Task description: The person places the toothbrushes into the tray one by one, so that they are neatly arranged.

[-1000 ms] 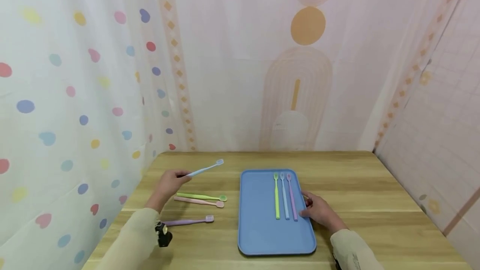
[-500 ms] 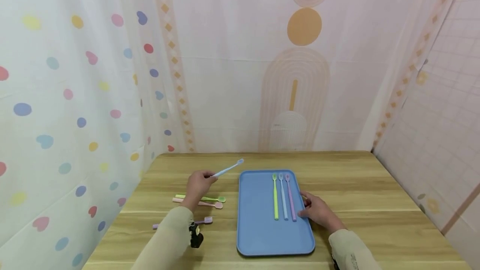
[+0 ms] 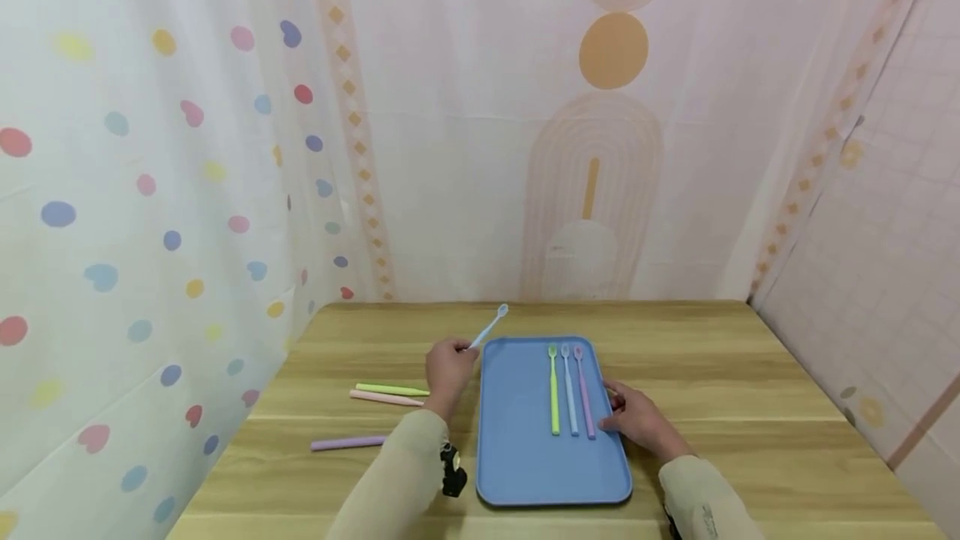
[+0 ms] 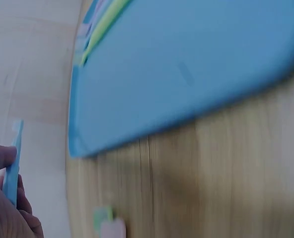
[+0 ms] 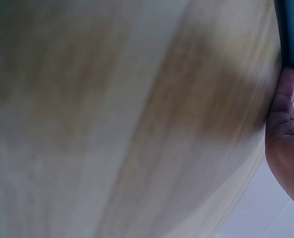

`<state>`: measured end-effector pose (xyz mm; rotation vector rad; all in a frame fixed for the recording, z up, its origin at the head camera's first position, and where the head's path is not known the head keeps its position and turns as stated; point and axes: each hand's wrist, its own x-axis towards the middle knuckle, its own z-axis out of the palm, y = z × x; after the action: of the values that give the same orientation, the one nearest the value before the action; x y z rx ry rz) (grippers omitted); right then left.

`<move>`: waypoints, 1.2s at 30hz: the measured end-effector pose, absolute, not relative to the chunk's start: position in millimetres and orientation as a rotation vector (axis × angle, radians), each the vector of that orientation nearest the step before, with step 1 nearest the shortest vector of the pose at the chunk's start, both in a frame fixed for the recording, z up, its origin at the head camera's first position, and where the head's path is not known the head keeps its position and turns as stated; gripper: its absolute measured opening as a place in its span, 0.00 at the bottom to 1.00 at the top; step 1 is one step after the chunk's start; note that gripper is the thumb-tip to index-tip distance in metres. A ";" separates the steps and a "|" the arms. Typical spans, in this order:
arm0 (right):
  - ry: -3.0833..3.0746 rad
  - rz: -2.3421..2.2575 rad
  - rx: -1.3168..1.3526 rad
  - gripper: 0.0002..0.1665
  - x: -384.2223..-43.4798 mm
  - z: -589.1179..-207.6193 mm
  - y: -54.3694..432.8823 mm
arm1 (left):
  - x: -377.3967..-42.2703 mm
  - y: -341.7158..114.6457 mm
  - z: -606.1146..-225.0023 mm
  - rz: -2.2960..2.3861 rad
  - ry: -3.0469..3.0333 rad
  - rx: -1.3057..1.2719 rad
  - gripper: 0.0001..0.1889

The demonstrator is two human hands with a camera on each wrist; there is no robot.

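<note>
- Your left hand [image 3: 450, 369] pinches one pale-blue toothbrush [image 3: 486, 330] by the far left corner of the blue tray [image 3: 517, 448].
- Your right hand [image 3: 637, 421] holds the tray's right edge; its wrist view shows a finger along the outer wall.
- Inside, nearer that edge, lie three toothbrushes [image 3: 572, 407].
- Three loose toothbrushes [image 3: 382, 397] lie towards the bench's [image 3: 262, 490] left edge; only your left wrist view shows green and pink heads [image 4: 113, 230].
</note>
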<state>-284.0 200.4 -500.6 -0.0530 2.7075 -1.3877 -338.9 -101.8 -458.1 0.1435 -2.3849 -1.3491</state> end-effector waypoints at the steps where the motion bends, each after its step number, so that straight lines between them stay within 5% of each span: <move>1: 2.709 -1.388 -0.058 0.42 -284.6 -500.3 200.4 | -338.6 -95.6 -458.3 -1.359 -2.374 0.149 0.05; 21: 2.705 -1.362 -0.059 0.42 -284.1 -497.5 197.6 | -302.3 6.0 -489.9 -1.508 -2.066 0.518 0.03; 36: 2.710 -1.366 -0.082 0.42 -281.8 -497.6 199.6 | -296.2 36.7 -503.8 -1.218 -2.173 0.763 0.04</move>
<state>-281.8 199.6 -497.6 -0.0824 2.7095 -1.3661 -296.2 36.7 -503.8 0.7629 -2.1735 -1.2182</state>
